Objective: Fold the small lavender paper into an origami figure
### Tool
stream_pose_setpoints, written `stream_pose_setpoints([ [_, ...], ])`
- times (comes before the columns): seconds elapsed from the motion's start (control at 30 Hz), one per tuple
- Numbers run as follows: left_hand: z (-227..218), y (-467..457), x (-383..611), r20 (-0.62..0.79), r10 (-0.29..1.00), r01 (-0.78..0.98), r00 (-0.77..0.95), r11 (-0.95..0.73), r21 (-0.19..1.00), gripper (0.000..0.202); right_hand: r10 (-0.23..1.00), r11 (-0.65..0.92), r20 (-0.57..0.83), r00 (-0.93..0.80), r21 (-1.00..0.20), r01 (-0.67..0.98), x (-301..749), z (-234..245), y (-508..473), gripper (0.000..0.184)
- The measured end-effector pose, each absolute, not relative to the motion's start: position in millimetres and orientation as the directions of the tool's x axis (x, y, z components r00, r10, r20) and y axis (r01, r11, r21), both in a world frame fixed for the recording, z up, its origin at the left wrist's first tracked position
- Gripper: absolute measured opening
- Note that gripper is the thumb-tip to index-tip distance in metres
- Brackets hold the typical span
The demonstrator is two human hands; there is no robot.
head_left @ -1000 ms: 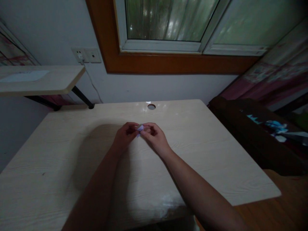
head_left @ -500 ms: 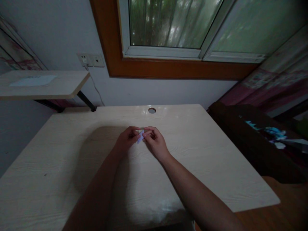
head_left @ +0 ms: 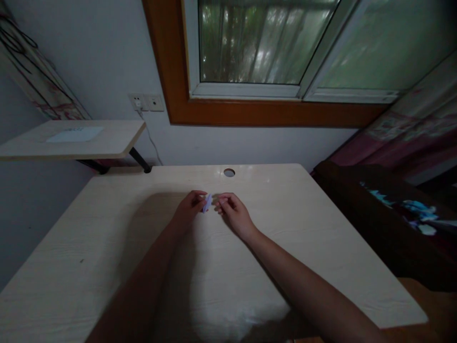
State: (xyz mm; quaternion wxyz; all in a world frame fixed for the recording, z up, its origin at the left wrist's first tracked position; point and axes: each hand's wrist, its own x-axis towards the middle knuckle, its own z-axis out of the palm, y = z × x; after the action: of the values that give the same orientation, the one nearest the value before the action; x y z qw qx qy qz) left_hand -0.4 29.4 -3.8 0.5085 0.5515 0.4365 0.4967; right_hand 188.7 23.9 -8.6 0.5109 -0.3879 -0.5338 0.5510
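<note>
A small folded piece of pale lilac paper (head_left: 207,203) is held slightly above or against the desk; its exact height is hard to tell. My left hand (head_left: 190,206) pinches it between thumb and fingers at its left side. Just to the right, with a narrow gap to the paper, is my right hand (head_left: 233,213). Its fingers are curled and the thumb lies close to the forefinger, with nothing visible between them.
Under both hands spreads a light wood-grain desk (head_left: 303,267) with a round cable hole (head_left: 229,172) near its back edge. A raised shelf (head_left: 117,147) bearing a paper sheet (head_left: 74,134) stands at the left. Dark furniture (head_left: 360,209) with bright items is beyond the right edge.
My right hand has let go of the folded paper and drawn a little to the right. My left hand still holds it. The camera view has tilted slightly upward.
</note>
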Motion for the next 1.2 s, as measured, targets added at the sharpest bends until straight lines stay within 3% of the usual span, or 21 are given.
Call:
stream_pose_setpoints([
  [0.33, -6, 34, 28, 0.06, 0.998, -0.007, -0.012, -0.06, 0.998, 0.033, 0.937, 0.269, 0.253, -0.24, -0.962, 0.038, 202, -12, 42, 0.016],
  [0.67, -10, 26, 25, 0.043, 0.999, -0.078, 0.019, -0.042, 0.996, 0.034, 0.932, 0.219, 0.236, -0.274, -0.971, -0.091, 205, -17, 41, 0.019],
  [1.2, -12, 25, 23, 0.126, 0.992, -0.078, 0.009, -0.125, 0.989, 0.033, 0.917, 0.223, 0.242, -0.318, -0.97, -0.095, 205, -13, 40, 0.021],
])
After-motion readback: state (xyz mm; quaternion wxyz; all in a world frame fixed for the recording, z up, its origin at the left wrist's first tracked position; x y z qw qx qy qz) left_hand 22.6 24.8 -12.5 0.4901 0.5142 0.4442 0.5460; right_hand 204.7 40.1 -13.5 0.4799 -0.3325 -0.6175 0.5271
